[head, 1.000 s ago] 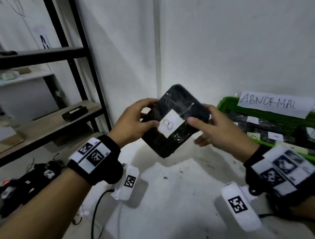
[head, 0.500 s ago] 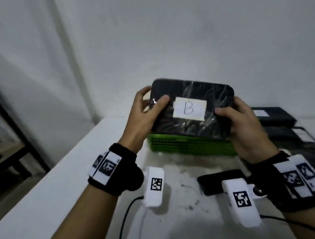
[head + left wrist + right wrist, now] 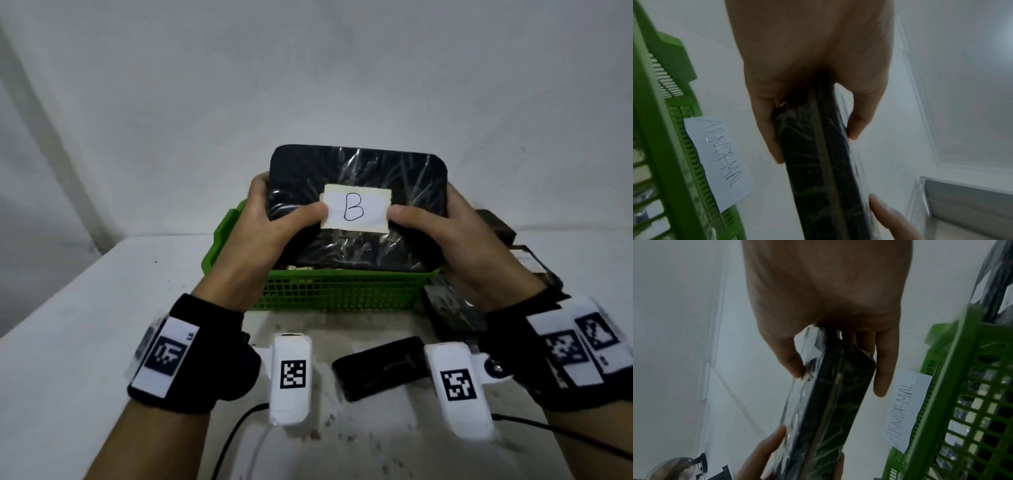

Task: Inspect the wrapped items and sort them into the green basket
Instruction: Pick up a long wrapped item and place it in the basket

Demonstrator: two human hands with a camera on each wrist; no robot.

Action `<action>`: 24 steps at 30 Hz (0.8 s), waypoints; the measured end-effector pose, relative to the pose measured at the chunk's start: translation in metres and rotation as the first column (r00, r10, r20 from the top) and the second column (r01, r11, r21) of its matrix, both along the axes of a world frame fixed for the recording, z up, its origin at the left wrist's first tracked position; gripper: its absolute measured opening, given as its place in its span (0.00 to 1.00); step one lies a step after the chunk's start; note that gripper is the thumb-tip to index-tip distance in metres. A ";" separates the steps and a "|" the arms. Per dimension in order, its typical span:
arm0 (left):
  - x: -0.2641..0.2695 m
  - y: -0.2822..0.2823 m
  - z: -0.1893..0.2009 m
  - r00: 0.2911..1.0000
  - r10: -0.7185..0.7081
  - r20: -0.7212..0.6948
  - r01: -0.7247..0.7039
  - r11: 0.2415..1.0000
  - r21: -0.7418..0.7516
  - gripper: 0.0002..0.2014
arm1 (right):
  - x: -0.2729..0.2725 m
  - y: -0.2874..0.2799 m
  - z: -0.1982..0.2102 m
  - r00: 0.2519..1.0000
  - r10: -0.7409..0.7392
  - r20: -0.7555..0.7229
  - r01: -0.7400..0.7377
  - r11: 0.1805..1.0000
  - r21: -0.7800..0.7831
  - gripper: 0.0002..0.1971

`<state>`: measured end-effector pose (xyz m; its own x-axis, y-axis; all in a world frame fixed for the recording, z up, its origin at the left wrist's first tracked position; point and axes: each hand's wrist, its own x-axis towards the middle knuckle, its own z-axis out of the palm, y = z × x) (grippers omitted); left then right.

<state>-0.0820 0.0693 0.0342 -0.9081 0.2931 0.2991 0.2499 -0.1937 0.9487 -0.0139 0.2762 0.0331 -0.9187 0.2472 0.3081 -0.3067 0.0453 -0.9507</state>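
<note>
I hold a black flat item wrapped in clear film point(image 3: 356, 171) level above the green basket point(image 3: 342, 291). A white label with a handwritten B point(image 3: 356, 209) faces me. My left hand point(image 3: 270, 222) grips its left end, thumb on top by the label. My right hand point(image 3: 442, 226) grips its right end the same way. In the left wrist view the wrapped item point(image 3: 818, 162) shows edge-on between thumb and fingers; the right wrist view shows the wrapped item point(image 3: 834, 402) likewise. A paper sign reading ABNORMAL point(image 3: 719, 154) hangs on the basket point(image 3: 663, 146), and the sign point(image 3: 902, 410) also shows beside the basket point(image 3: 962, 402).
The basket stands on a white table point(image 3: 102, 308) against a white wall. A dark flat item point(image 3: 380, 366) lies on the table in front of the basket. More dark wrapped items point(image 3: 455, 308) lie to the basket's right. Cables point(image 3: 233, 435) run from my wrists.
The view has swung from the shelf side round to the basket. The wrapped item has turned level, label toward me, and now sits lower over the basket with both thumbs beside the label.
</note>
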 end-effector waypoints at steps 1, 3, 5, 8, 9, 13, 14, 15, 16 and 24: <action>0.001 -0.001 0.000 1.000 -0.010 -0.018 0.009 1.000 -0.020 0.29 | 0.000 0.001 -0.001 1.000 0.001 -0.004 -0.001 1.000 0.016 0.20; 0.002 -0.003 -0.003 0.998 -0.019 -0.052 0.016 0.998 -0.059 0.31 | 0.001 0.001 -0.002 1.000 -0.017 -0.023 0.018 1.000 0.024 0.20; 0.003 -0.004 -0.007 0.997 -0.005 -0.077 0.000 0.998 -0.067 0.33 | 0.001 -0.003 -0.003 0.997 -0.042 -0.066 0.045 0.998 0.045 0.18; 0.004 -0.004 -0.010 0.987 0.040 -0.153 -0.052 0.996 -0.078 0.29 | 0.000 -0.009 -0.005 0.988 -0.078 -0.136 0.086 0.995 0.050 0.19; 0.004 -0.004 -0.011 0.985 0.044 -0.169 -0.059 0.995 -0.086 0.26 | 0.000 -0.010 -0.005 0.986 -0.080 -0.148 0.088 0.995 0.050 0.20; 0.005 -0.007 -0.008 0.979 0.020 -0.201 -0.052 0.986 -0.155 0.23 | 0.005 -0.003 0.003 0.987 -0.046 -0.151 0.060 0.994 0.090 0.27; 0.006 -0.008 -0.006 0.977 0.001 -0.212 -0.047 0.976 -0.212 0.24 | 0.008 -0.001 0.004 0.983 -0.049 -0.178 0.073 0.989 0.130 0.30; 0.007 -0.010 -0.003 0.979 -0.022 -0.205 -0.034 0.963 -0.268 0.25 | 0.009 0.000 0.005 0.977 -0.061 -0.204 0.100 0.977 0.189 0.33; 0.009 -0.012 -0.001 0.984 -0.042 -0.173 -0.011 0.955 -0.296 0.28 | 0.010 0.001 0.005 0.973 -0.065 -0.220 0.119 0.962 0.244 0.35; 0.017 -0.017 0.011 0.996 -0.088 -0.030 0.086 0.995 -0.050 0.33 | 0.014 -0.006 0.016 0.995 0.091 0.039 -0.086 0.991 -0.106 0.29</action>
<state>-0.0649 0.0520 0.0457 -0.8687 0.3854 0.3113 0.2649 -0.1696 0.9492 0.0001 0.2704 0.0491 -0.9503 0.1930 0.2442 -0.2633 -0.0801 -0.9614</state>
